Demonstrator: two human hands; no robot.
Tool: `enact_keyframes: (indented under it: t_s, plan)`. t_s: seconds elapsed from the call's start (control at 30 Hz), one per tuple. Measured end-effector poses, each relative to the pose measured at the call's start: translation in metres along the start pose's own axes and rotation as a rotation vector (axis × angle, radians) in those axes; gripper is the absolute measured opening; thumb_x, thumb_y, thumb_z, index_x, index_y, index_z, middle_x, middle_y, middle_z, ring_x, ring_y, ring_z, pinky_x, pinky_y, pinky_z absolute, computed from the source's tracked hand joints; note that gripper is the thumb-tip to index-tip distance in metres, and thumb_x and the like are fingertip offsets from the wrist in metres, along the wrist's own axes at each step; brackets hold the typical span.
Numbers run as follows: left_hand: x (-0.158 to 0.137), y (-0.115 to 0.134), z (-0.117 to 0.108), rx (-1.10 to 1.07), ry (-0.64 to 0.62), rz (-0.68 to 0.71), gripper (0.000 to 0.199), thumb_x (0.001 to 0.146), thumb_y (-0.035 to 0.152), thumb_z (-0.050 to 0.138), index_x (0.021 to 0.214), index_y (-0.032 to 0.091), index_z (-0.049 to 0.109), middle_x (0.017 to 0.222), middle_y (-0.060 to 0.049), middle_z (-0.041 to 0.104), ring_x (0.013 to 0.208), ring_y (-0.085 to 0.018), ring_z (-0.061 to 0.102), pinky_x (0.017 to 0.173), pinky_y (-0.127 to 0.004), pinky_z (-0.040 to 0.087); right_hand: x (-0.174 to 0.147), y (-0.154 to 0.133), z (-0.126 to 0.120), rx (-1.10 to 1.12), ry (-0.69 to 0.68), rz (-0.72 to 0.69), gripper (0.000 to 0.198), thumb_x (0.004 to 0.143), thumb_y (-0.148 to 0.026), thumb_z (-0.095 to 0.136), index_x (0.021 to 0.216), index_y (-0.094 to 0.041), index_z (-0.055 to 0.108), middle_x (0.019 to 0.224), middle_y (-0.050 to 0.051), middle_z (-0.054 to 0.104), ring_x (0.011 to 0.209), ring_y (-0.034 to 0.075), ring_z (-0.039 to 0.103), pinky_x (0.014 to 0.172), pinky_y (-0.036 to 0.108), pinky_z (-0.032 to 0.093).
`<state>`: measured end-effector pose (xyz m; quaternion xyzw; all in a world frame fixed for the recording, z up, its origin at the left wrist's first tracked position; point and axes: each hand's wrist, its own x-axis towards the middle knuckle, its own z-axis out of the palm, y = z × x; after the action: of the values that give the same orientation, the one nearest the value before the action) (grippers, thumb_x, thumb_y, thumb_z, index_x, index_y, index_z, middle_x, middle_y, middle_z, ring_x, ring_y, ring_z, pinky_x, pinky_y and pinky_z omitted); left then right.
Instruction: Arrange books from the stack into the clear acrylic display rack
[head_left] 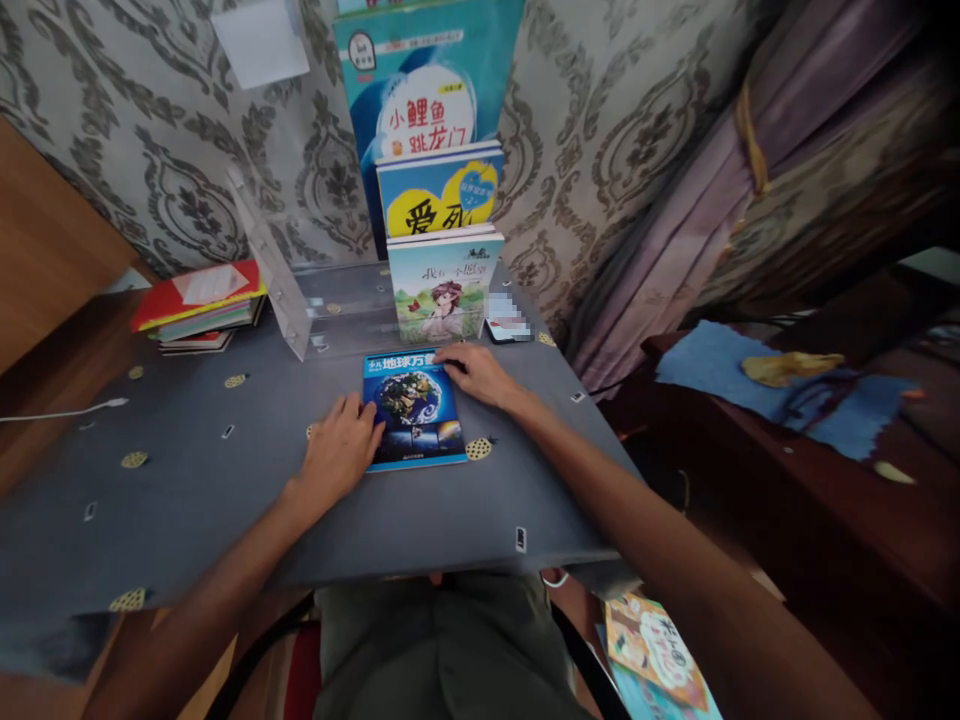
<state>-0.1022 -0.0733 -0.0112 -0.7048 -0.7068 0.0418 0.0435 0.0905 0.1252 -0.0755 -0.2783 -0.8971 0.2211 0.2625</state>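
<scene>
The left hand is placed palm down at the left edge of the blue book, in the centre of the frame. Its fingers are half bent and slightly apart; whether the edge is gripped cannot be told. The right hand is set at the book's upper right corner with the fingers curled — whether the corner is pinched cannot be told. Part of the cover title is hidden by this hand.

Just above the blue book, a white-topped book is stood upright; the lower part of a yellow-and-blue book is covered by it. A clear plastic panel is positioned left of these, and a stack of books and folders is laid at the left.

The table is covered by a smooth grey cloth, printed with yellow pineapples. The wall is faced with damask-patterned material — a gathered mauve curtain is seen at upper right.
</scene>
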Motion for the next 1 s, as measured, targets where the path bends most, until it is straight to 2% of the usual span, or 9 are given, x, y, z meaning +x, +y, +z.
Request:
enact_keyframes:
  t_s: [0.13, 0.23, 0.37, 0.57, 0.67, 0.83, 1.0]
  plan:
    - [-0.008, 0.018, 0.007, -0.086, 0.121, 0.237, 0.037, 0.101, 0.043, 0.049, 0.12, 0.015, 0.064, 0.125, -0.014, 0.062, 0.117, -0.028, 0.057, 0.098, -0.043, 0.05, -0.01, 0.001, 0.006, 0.038, 0.031, -0.017, 0.035, 0.092, -0.012, 0.052, 0.121, -0.02, 0.071, 0.132, 0.01, 0.069, 0.129, 0.026, 0.057, 0.112, 0.048, 0.042]
    - [-0.011, 0.033, 0.015, -0.131, 0.151, 0.372, 0.045, 0.099, 0.048, 0.051, 0.129, 0.015, 0.059, 0.129, -0.014, 0.063, 0.121, -0.028, 0.057, 0.103, -0.045, 0.048, -0.017, -0.006, 0.009, 0.06, 0.045, 0.01, 0.036, 0.09, -0.012, 0.053, 0.12, -0.02, 0.072, 0.133, 0.009, 0.068, 0.132, 0.027, 0.054, 0.114, 0.05, 0.04]
    - [-0.009, 0.042, 0.018, -0.076, 0.163, 0.402, 0.039, 0.102, 0.039, 0.049, 0.129, 0.014, 0.06, 0.127, -0.014, 0.066, 0.117, -0.026, 0.06, 0.099, -0.042, 0.051, -0.033, -0.021, 0.009, 0.12, 0.076, 0.025, 0.033, 0.09, -0.013, 0.054, 0.116, -0.022, 0.073, 0.128, 0.008, 0.07, 0.13, 0.027, 0.055, 0.111, 0.052, 0.042]
    - [-0.006, 0.042, 0.015, 0.024, 0.209, 0.47, 0.036, 0.103, 0.032, 0.047, 0.124, 0.01, 0.065, 0.123, -0.016, 0.07, 0.114, -0.026, 0.063, 0.094, -0.039, 0.055, -0.064, -0.043, -0.001, 0.242, 0.06, 0.008, 0.031, 0.094, -0.018, 0.05, 0.113, -0.017, 0.074, 0.12, 0.012, 0.073, 0.123, 0.026, 0.06, 0.105, 0.045, 0.047]
    - [-0.006, 0.042, 0.015, 0.032, 0.221, 0.484, 0.035, 0.104, 0.029, 0.044, 0.125, 0.01, 0.065, 0.119, -0.016, 0.071, 0.112, -0.027, 0.064, 0.091, -0.038, 0.056, -0.075, -0.05, -0.006, 0.32, 0.068, 0.047, 0.03, 0.095, -0.019, 0.05, 0.112, -0.02, 0.074, 0.12, 0.011, 0.072, 0.117, 0.023, 0.064, 0.103, 0.043, 0.049]
    - [-0.005, 0.041, 0.013, 0.001, 0.213, 0.474, 0.032, 0.103, 0.026, 0.044, 0.123, 0.013, 0.066, 0.118, -0.015, 0.072, 0.108, -0.025, 0.066, 0.086, -0.037, 0.057, -0.086, -0.059, -0.013, 0.488, 0.072, 0.073, 0.029, 0.097, -0.022, 0.049, 0.112, -0.022, 0.074, 0.106, 0.007, 0.076, 0.105, 0.02, 0.068, 0.097, 0.04, 0.051]
    - [-0.004, 0.04, 0.012, 0.003, 0.196, 0.483, 0.033, 0.103, 0.021, 0.042, 0.124, 0.012, 0.066, 0.114, -0.014, 0.072, 0.105, -0.025, 0.066, 0.081, -0.037, 0.059, -0.095, -0.065, -0.017, 0.538, 0.087, 0.086, 0.028, 0.098, -0.027, 0.05, 0.112, -0.023, 0.073, 0.101, 0.006, 0.076, 0.098, 0.019, 0.069, 0.094, 0.039, 0.052]
